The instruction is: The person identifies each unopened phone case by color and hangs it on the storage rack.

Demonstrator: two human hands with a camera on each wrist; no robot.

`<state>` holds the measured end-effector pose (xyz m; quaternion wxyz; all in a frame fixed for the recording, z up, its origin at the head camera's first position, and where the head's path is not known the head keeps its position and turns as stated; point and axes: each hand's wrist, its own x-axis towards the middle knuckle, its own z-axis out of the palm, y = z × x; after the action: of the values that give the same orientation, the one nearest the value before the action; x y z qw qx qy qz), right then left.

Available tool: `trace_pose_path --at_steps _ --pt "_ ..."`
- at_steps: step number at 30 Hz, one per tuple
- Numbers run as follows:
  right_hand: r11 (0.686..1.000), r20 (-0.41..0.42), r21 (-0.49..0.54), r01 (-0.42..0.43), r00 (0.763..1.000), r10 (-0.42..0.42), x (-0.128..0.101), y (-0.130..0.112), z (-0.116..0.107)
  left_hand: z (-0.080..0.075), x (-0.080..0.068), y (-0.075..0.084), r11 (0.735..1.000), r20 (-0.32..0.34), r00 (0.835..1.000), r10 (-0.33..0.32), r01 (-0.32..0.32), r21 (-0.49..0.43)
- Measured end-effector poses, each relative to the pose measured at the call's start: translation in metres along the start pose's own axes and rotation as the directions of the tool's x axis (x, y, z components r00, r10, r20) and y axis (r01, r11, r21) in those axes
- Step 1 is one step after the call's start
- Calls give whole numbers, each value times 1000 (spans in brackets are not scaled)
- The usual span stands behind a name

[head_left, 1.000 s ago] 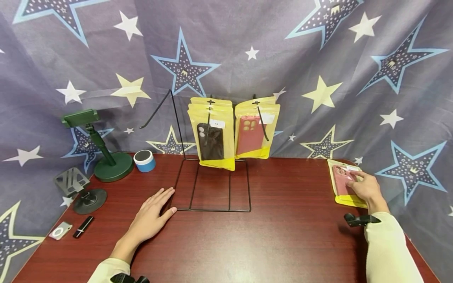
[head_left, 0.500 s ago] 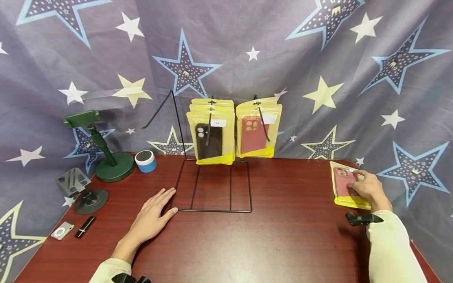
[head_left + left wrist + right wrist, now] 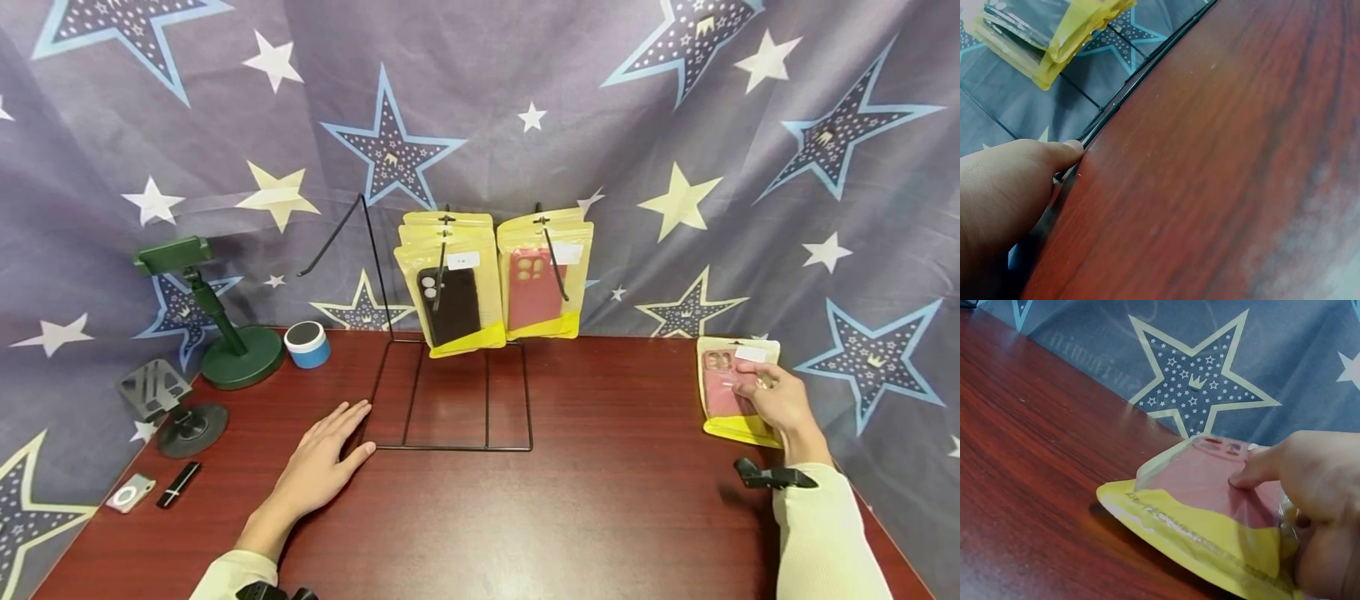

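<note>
At the table's right end my right hand [image 3: 780, 404] pinches a yellow-edged clear pouch with a pink phone case [image 3: 723, 396] inside. In the right wrist view the thumb presses on the pouch's [image 3: 1191, 481] clear front, other fingers are at its right edge, and its yellow bottom casts a shadow on the table. My left hand [image 3: 315, 462] lies with fingers extended at the left front corner of a black wire display rack [image 3: 450, 447]; its thumb touches the front rail in the left wrist view. From the rack's hooks hang pouches with a black phone case [image 3: 457, 308] and a pink phone case [image 3: 534, 287].
The rack's left hook [image 3: 330, 237] carries nothing. On the left stand a green phone stand [image 3: 240, 358], a blue-and-white round container [image 3: 307, 346] and a black phone stand [image 3: 192, 429]. A small silver player [image 3: 131, 493] and a black stick [image 3: 178, 485] lie nearby. A star-patterned curtain [image 3: 487, 158] hangs behind.
The pouch in my right hand has turned and its top edge has come up toward the camera. The front black-case pouch swings on its hook. My left hand stays in place.
</note>
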<state>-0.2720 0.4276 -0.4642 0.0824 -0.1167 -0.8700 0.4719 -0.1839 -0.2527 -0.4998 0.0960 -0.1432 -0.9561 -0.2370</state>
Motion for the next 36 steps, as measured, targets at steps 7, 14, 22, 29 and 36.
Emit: trace_pose_path --at_steps 7,14,22,29,36 --pt "999 -33 33 -38 999 39 -9 -1 0 1 0 0 1000 -3 1000 1 -1 -4" --pt "957 -93 290 30 996 -3 -17 -11 3 2 0 0 1000 -9 1000 10 -10 -2" --pt "798 -124 573 188 982 -142 -34 -58 6 1 -1 0 1000 -18 1000 13 -13 -1" --pt "783 -164 563 263 965 -205 -51 -96 14 2 0 -2 1000 -12 1000 14 -14 7" --pt "746 -212 522 414 910 -357 -67 -129 28 3 0 -3 1000 -16 1000 11 -11 7"
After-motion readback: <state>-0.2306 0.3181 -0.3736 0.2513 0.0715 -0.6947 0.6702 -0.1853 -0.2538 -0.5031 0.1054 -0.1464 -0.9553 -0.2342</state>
